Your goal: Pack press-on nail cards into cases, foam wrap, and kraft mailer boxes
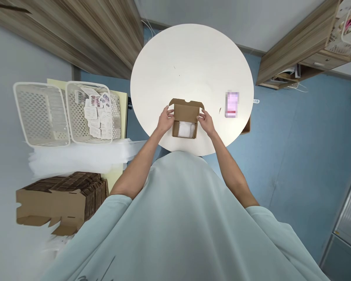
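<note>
A small brown cardboard box (185, 113) lies near the front edge of the round white table, its lid raised and tilted back. Inside it rests a white wrapped item (186, 129), partly hidden by the lid; its kind cannot be made out. My left hand (165, 121) has its fingers bent around the left edge of the box, by the lid's side flap. On the opposite side, my right hand (206, 121) pinches the right edge in the same way.
A blurred pink rectangle (232, 104) lies on the right of the white table (190, 47). To the left are white perforated baskets (90, 136), one with several small packets, white sheets (78, 159) and stacked flat cardboard boxes (52, 205). A wooden cabinet (292, 50) stands at right.
</note>
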The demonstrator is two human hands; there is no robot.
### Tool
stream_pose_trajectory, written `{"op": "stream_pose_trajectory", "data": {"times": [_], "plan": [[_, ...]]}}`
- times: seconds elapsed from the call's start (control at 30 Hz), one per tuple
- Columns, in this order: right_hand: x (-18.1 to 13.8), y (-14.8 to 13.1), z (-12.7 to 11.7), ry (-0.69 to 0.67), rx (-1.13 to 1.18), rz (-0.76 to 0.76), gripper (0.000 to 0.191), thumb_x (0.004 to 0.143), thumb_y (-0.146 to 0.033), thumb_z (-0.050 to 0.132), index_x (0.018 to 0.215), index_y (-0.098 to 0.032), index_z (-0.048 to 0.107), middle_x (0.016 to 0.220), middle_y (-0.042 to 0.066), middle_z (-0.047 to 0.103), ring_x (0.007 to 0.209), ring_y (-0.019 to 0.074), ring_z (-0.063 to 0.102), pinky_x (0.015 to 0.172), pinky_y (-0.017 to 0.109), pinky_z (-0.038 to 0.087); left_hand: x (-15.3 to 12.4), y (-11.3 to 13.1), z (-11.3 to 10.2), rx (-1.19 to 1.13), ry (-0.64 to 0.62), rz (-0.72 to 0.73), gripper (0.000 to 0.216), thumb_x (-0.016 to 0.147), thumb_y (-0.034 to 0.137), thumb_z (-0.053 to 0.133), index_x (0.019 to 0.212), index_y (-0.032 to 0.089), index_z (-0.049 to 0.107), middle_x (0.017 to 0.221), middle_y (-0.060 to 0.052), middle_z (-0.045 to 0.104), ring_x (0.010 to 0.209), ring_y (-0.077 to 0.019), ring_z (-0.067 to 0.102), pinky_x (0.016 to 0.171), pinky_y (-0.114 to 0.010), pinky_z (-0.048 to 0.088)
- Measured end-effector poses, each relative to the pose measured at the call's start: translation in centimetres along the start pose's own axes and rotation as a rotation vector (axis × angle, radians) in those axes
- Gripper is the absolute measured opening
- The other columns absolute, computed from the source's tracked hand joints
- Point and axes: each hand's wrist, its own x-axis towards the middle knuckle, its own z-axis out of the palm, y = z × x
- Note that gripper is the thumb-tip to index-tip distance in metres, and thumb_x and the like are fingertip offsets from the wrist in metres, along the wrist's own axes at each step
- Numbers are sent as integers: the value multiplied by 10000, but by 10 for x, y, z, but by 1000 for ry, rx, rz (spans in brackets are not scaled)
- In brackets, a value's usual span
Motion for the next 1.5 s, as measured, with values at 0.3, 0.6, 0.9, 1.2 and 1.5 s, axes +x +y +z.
{"op": "stream_pose_trajectory", "data": {"times": [0.3,0.6,0.9,1.2,1.5], "plan": [[-60,9,-5,-11,-158,-99,748,1075,-381,622,1785,-258,423,1684,168,651,1300,308,781,1148,505,647,-50,-5,0,41,-31,109,848,953,240,682,1758,168,425,1661,-216,617,1371,-312,717,1171,-494,629],[-103,35,12,-96,-347,-179,821,974,-186,580,1778,-256,431,1779,175,516,1531,336,636,1179,524,638,-101,-22,7,264,-70,195,823,907,147,653,1714,235,517,1688,-153,623,1515,-335,653,1288,-512,547],[-138,41,20,6,-494,-205,702,1048,-240,600,1735,-231,453,1765,195,515,1632,329,534,1280,540,567,-126,-34,-3,375,-37,205,663,1006,259,661,1666,243,593,1700,-124,644,1594,-340,588,1362,-552,471],[-159,51,39,9,-600,39,442,1118,-264,491,1538,-197,610,1370,170,812,1177,351,793,1074,525,626,-140,-52,8,445,-72,103,463,1088,324,593,1520,230,731,1498,-133,791,1432,-370,719,1265,-557,548],[-155,63,51,-55,-499,211,424,1070,-372,714,1462,-215,677,1361,164,849,1278,368,810,1065,503,653,-128,-66,20,417,-78,-34,522,891,198,705,1394,258,833,1232,-92,886,1208,-385,823,1123,-528,646]]}}
